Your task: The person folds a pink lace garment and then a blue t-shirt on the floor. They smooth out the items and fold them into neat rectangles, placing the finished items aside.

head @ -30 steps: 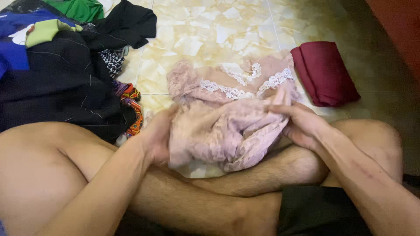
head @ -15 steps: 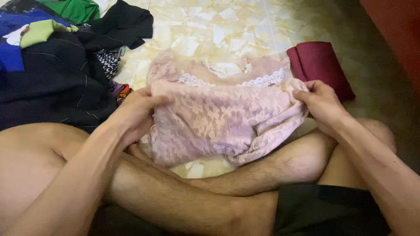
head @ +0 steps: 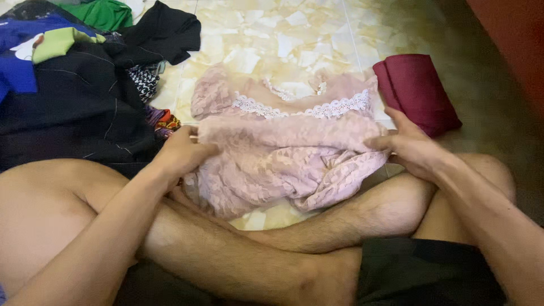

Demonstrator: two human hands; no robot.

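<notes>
While the marbled tile floor (head: pixel 272 28) spreads far, a heap of dark clothes (head: pixel 73 102) lies left; the pink lace dress (head: pixel 283 153) rests centre before crossed legs; a folded maroon cloth (head: pixel 416 90) sits right; left hand (head: pixel 181 153) and right hand (head: pixel 411 147) each grasp the dress's folded edge.

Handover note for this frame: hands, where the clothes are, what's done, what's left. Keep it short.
Left hand: grip on the left edge of the pink lace garment.
Right hand: grip on its right edge.
Garment lies on the tiled floor in front of the crossed legs, lower part folded up toward the white lace trim, bottom bunched.
Done: folded maroon cloth sits to the right.
Left: finish this fold; dark clothes pile on the left is unfolded.
</notes>
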